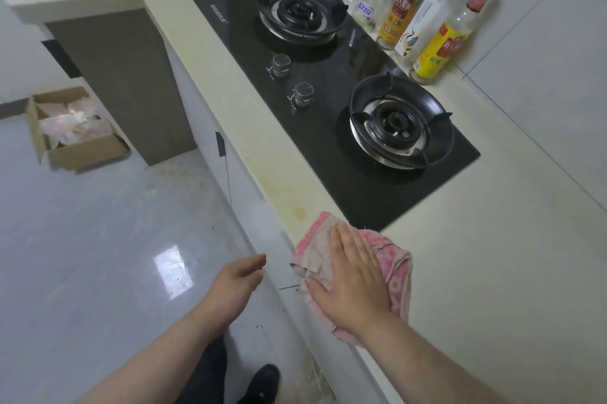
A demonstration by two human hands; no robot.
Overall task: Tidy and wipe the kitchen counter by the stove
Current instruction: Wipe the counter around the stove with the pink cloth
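A pink and grey cloth (395, 269) lies on the cream counter (492, 255) at its front edge, just below the near corner of the black glass stove (328, 153). My right hand (353, 275) presses flat on the cloth with straight fingers. My left hand (241, 278) hovers off the counter's edge over the floor, fingers loosely curled and holding nothing. A yellowish stain (299, 213) marks the counter just ahead of the cloth.
Several sauce and oil bottles (430, 42) stand along the wall behind the stove. Two burners (399, 122) and two knobs (303, 94) sit on the stove. A cardboard box (82, 153) rests on the grey floor at left.
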